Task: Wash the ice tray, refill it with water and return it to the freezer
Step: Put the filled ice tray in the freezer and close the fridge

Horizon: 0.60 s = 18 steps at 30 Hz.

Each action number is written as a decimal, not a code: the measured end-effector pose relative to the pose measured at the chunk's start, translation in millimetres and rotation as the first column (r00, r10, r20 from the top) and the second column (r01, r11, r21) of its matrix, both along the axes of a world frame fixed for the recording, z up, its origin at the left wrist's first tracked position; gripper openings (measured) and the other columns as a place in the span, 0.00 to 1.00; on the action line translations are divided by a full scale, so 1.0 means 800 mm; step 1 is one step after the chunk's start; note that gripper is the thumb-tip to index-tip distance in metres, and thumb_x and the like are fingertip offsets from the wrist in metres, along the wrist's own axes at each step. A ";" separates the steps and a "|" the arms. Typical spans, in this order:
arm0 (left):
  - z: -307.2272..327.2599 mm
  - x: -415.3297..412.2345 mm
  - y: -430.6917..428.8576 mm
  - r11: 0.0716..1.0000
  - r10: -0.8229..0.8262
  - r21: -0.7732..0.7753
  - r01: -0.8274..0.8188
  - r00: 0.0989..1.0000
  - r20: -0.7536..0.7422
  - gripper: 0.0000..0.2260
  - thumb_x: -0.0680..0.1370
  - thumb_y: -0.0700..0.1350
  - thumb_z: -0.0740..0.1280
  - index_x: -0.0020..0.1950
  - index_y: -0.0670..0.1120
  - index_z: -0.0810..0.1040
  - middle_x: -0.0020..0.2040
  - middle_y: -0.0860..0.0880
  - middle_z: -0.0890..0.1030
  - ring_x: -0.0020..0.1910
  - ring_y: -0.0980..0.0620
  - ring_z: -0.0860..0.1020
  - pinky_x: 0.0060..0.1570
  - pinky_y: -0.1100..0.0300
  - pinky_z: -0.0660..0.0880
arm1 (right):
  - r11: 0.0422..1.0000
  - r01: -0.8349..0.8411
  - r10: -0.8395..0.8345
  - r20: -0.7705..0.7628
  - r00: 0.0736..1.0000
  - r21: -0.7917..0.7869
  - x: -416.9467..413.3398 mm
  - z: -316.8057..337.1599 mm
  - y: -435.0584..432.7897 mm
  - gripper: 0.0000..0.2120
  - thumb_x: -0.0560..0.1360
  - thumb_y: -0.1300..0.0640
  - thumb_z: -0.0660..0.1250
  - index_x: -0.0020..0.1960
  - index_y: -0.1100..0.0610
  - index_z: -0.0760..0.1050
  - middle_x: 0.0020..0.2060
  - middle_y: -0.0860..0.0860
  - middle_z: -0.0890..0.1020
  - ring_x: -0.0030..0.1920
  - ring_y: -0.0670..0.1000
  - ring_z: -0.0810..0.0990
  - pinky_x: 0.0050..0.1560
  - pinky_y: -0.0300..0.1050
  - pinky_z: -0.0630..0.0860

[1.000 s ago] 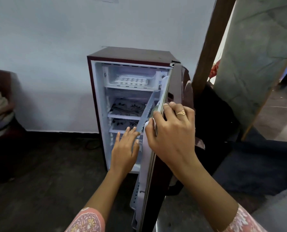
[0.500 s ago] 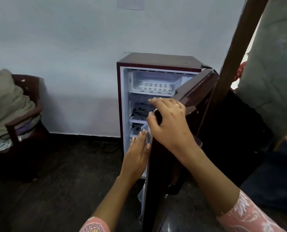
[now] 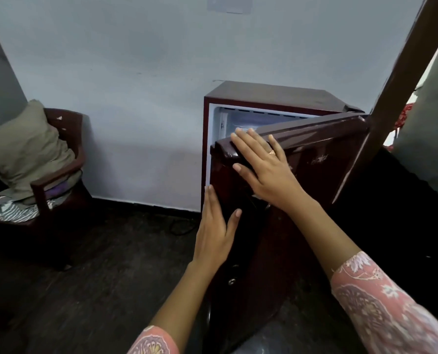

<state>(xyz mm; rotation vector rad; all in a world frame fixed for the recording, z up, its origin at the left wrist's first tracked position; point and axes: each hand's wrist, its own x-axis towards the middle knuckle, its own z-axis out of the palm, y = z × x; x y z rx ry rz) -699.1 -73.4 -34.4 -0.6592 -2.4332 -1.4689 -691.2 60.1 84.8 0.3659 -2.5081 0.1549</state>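
Observation:
A small maroon fridge [image 3: 271, 94] stands against the pale wall. Its door [image 3: 312, 169] is swung most of the way shut, leaving a narrow gap that shows only the top of the white freezer compartment [image 3: 240, 118]. The ice tray is hidden behind the door. My right hand [image 3: 266, 164] lies flat on the door's outer face near its top edge, fingers straight. My left hand [image 3: 216, 228] presses flat against the door's free edge lower down, fingers straight.
A dark wooden armchair [image 3: 59, 164] piled with a cushion and folded cloths sits at the left. A brown wooden beam [image 3: 396, 95] slants down at the right, close to the fridge. Dark floor [image 3: 98, 277] spreads in front, with a cable along the wall base.
The door has swung from wide open to nearly shut, hiding the ice tray and shelves. My right hand moved from gripping the door's edge to lying flat on its front; my left followed the edge.

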 end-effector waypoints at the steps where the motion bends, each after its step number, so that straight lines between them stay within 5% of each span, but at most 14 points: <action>1: 0.002 -0.011 0.001 1.000 0.007 0.005 -0.007 1.000 0.011 0.37 0.75 0.67 0.51 0.76 0.54 0.37 0.78 0.52 0.45 0.76 0.52 0.51 0.70 0.46 0.64 | 1.000 -0.001 0.001 -0.017 1.000 0.029 -0.012 0.000 0.000 0.24 0.80 0.49 0.54 0.75 0.50 0.54 0.75 0.47 0.58 0.75 0.47 0.51 0.73 0.49 0.41; 12: 0.016 -0.150 0.006 0.985 0.052 0.148 -0.086 0.974 0.223 0.45 0.67 0.75 0.48 0.77 0.52 0.42 0.78 0.50 0.52 0.75 0.51 0.56 0.72 0.48 0.59 | 0.982 -0.046 0.057 -0.052 0.997 0.181 -0.160 0.011 0.006 0.23 0.80 0.48 0.53 0.74 0.50 0.57 0.74 0.47 0.62 0.74 0.49 0.57 0.73 0.47 0.53; 18: 0.021 -0.205 0.017 0.986 0.073 0.139 -0.097 0.983 0.167 0.44 0.69 0.72 0.56 0.77 0.52 0.44 0.77 0.49 0.55 0.75 0.51 0.57 0.71 0.46 0.62 | 0.977 -0.046 0.055 -0.037 0.998 0.209 -0.230 0.011 0.012 0.23 0.81 0.50 0.52 0.74 0.52 0.56 0.74 0.48 0.61 0.75 0.49 0.56 0.73 0.45 0.49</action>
